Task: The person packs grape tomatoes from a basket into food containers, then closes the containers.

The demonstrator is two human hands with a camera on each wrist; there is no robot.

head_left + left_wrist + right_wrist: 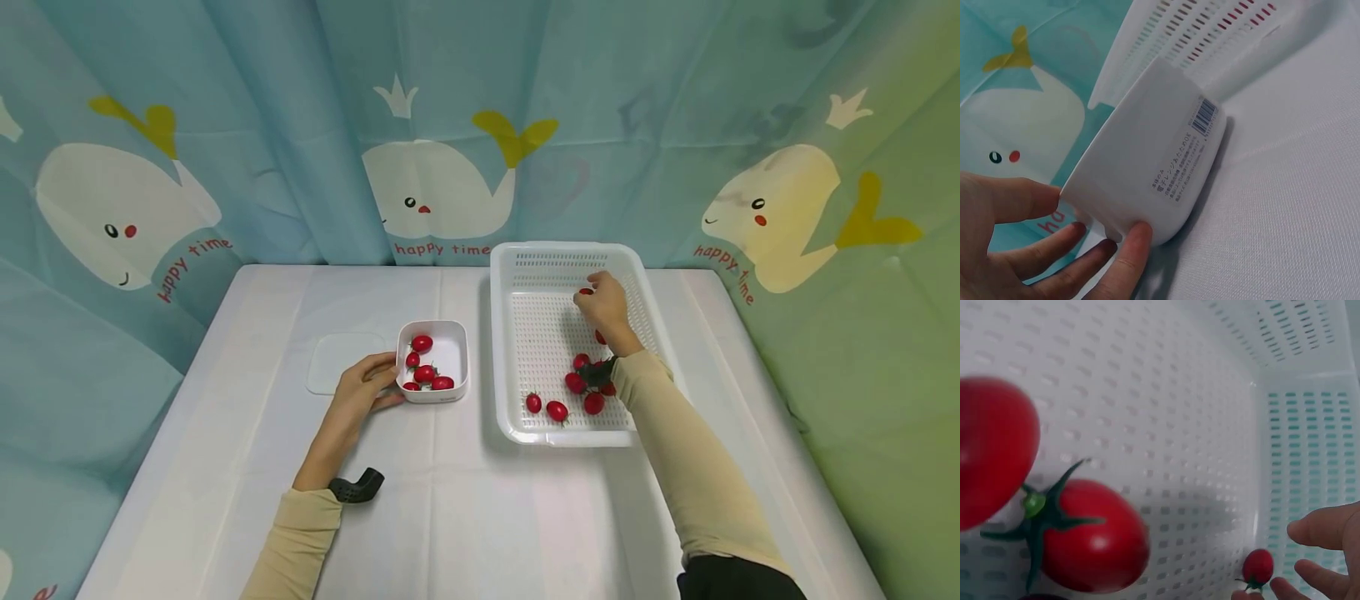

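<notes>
My left hand (360,387) holds a small white square container (457,350) at its left side, thumb and fingers about a near corner. Several cherry tomatoes (423,373) lie inside it; printed text and a barcode (1205,117) mark its outer wall. Over the far right part of a white perforated basket (517,427), my right hand (606,308) reaches down with thumb and fingers apart. A single tomato (1258,567) lies by its fingertips. More tomatoes (557,411) with green stems sit in the basket's near half, partly hidden by the right wrist's black device (597,372).
A translucent flat lid (337,354) lies left of the container, partly behind the left hand. White cloth covers the table (480,517). A blue-green curtain (300,167) with whale prints hangs behind and at the sides. The basket stands near the table's back edge.
</notes>
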